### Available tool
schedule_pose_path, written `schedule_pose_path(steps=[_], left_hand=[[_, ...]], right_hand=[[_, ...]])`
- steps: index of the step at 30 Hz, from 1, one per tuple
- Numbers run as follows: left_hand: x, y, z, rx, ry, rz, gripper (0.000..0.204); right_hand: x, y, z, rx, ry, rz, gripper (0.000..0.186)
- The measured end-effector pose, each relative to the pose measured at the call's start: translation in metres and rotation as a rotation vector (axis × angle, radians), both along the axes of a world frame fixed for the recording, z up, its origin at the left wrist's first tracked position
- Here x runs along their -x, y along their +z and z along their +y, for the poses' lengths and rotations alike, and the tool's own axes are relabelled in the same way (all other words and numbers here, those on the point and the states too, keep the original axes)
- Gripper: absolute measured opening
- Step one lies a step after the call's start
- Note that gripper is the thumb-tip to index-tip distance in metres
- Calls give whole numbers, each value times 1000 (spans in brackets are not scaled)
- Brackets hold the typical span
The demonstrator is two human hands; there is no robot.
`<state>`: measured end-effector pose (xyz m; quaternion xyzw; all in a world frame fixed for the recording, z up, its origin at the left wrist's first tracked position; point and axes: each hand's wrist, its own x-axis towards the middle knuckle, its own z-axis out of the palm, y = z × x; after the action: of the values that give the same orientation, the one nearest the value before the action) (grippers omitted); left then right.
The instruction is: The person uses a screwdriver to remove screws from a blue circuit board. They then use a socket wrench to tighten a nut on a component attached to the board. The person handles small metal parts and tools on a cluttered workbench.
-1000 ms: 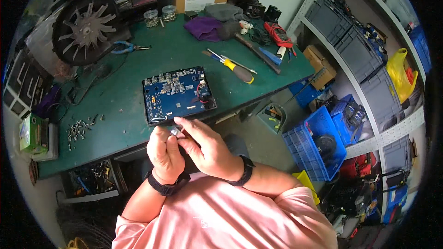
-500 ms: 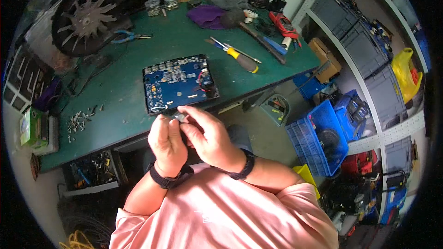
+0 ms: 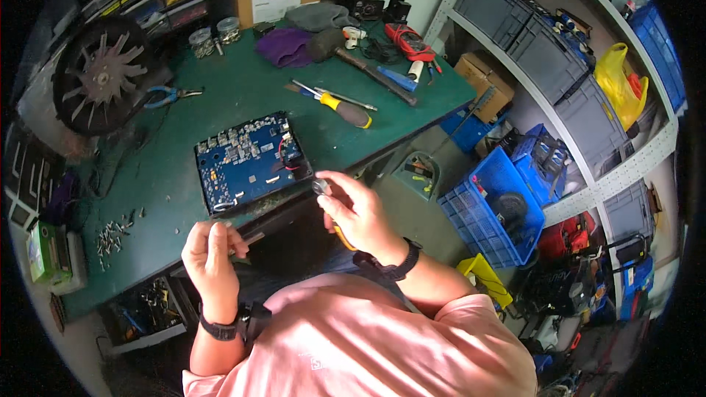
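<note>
Between the thumb and fingertips of my right hand point(image 3: 360, 213) sits a small rounded grey-black piece point(image 3: 321, 187), just off the near right corner of a device. A yellow-orange handle-like part point(image 3: 343, 237) shows under the same palm; whether the two are one thing I cannot tell. My left hand point(image 3: 212, 254) is closed, thumb against curled fingers, at the bench's front edge; anything in it is too small or hidden to name. Beyond both hands, an opened device with a blue circuit board point(image 3: 254, 158) in a black casing lies on the green bench, red wires at its right side.
Loose screws point(image 3: 114, 239) lie at the bench's left. Farther back are blue-handled pliers point(image 3: 170, 95), a yellow-and-grey screwdriver point(image 3: 346, 110), a hammer point(image 3: 368, 66) and a purple cloth point(image 3: 284, 48). A blue crate point(image 3: 482, 213) stands on the floor at right, before shelving with grey bins point(image 3: 548, 44).
My hands were together in front of the board; now they are apart, left hand to the left, right hand to the right with the grey-black piece. The view has shifted, so the bench sits differently.
</note>
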<state>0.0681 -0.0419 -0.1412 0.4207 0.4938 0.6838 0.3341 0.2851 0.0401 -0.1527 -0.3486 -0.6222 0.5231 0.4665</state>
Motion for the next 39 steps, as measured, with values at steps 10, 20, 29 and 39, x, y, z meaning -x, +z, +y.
schedule_pose_path(steps=[10, 20, 29, 39], left_hand=[[20, -2, -9, 74, -235, -330, 13], [32, 1, -21, 50, -180, -423, 21], [49, -5, -11, 49, -334, -503, 36], [72, 25, 42, 142, -261, -56, 29]], right_hand=[[-96, -32, 11, -140, -325, -493, 42], [-99, 23, 92, -448, -285, -801, 35], [-75, 32, 215, -618, -215, -1063, 19], [-49, 27, 279, -592, 4, -1253, 13]])
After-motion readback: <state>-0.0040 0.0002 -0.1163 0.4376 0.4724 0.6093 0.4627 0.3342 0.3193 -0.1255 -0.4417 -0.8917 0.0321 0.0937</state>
